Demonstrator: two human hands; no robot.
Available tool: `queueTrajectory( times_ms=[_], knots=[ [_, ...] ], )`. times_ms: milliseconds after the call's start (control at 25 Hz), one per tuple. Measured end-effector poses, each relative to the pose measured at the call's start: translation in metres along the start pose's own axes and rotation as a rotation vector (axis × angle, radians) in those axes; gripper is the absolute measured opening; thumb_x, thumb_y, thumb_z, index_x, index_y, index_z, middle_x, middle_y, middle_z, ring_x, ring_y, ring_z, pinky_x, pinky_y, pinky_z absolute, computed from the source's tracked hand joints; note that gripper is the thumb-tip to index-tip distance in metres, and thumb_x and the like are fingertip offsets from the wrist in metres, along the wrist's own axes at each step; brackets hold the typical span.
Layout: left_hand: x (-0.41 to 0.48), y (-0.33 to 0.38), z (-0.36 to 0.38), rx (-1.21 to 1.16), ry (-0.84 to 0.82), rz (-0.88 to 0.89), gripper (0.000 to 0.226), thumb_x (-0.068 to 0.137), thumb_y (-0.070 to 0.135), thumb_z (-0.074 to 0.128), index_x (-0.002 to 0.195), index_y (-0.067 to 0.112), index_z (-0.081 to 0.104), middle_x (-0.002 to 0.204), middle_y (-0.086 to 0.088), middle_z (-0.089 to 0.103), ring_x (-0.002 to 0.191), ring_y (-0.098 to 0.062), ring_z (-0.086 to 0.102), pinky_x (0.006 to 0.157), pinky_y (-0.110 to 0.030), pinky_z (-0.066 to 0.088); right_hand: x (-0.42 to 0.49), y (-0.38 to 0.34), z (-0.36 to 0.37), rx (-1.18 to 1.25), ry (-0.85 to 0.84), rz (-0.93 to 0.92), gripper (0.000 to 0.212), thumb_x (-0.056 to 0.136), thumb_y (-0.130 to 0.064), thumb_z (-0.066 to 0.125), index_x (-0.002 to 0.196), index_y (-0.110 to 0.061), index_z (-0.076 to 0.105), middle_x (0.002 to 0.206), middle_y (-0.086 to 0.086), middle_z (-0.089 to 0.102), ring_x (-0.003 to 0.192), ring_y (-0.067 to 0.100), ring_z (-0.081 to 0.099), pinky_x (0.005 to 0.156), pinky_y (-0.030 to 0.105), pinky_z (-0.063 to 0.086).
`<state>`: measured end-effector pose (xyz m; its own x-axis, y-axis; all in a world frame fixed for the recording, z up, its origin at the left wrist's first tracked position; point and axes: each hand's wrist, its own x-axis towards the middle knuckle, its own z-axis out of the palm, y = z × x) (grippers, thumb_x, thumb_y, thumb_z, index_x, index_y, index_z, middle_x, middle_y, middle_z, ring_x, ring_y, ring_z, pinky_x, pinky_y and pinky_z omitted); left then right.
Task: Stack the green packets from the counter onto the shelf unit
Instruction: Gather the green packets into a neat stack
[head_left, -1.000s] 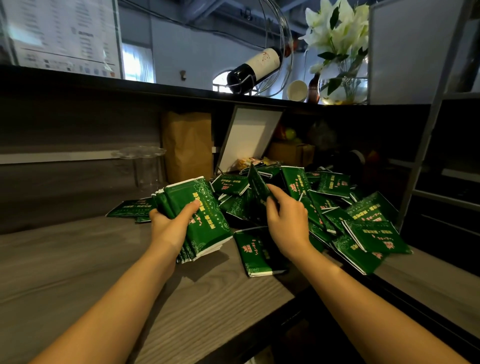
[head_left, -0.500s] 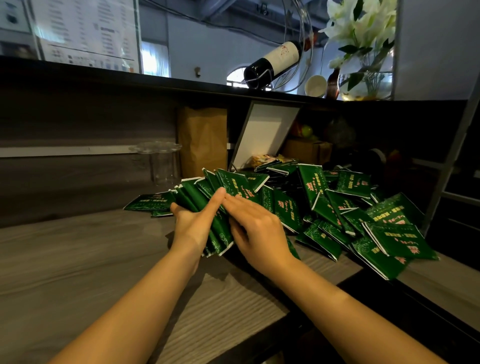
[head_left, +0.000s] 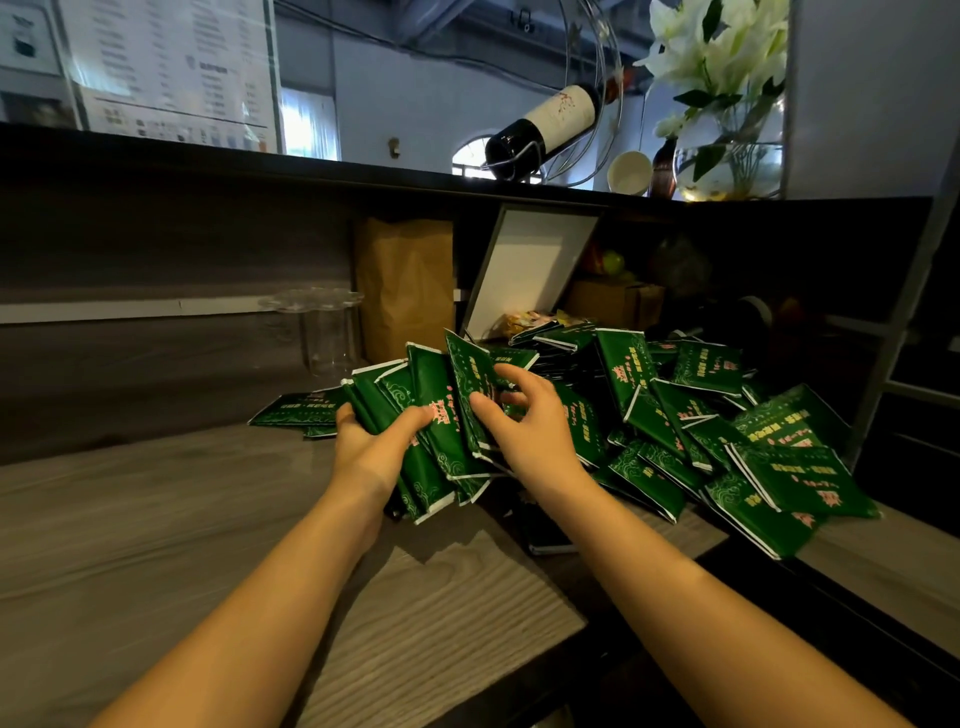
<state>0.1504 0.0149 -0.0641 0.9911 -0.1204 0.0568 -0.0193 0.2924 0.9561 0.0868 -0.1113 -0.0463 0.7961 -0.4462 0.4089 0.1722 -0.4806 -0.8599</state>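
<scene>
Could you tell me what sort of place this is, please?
Probably a café or bar counter: a menu board stands on the raised ledge, with a tilted wine bottle and a white cup.

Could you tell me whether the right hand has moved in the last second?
Yes. The right hand has moved left, toward the brown paper bag, from the loose pile onto the bundle of green packets that the left hand grips.
</scene>
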Motion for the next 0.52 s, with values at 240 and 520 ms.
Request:
queueTrajectory(
  times_ms=[240,520],
  knots=[
    [0.003,0.004,-0.006,0.024,-0.048,0.030,0.042,0.077,0.007,0.072,0.109,0.018,0.046,0.096,-0.005,0.066,0.090,-0.027,0.066,0.090,-0.049,0.052,0.009,-0.008,-0.018,0.323,-0.243,0.448,0.074,0.080,-0.016,0.073,0.143,-0.009,0.033,0.091,-0.006,0.061,0.077,0.006,0.061,0.059,0.016,0.049],
    [0.005,0.004,-0.007,0.001,-0.039,0.028,0.043,0.078,0.008,0.072,0.110,0.018,0.045,0.095,-0.003,0.064,0.093,-0.028,0.065,0.092,-0.051,0.051,0.018,0.003,-0.025,0.514,-0.081,0.369,0.049,0.080,0.011,0.062,0.126,-0.001,0.049,0.098,0.009,0.065,0.085,0.024,0.065,0.081,0.038,0.055]
  ],
)
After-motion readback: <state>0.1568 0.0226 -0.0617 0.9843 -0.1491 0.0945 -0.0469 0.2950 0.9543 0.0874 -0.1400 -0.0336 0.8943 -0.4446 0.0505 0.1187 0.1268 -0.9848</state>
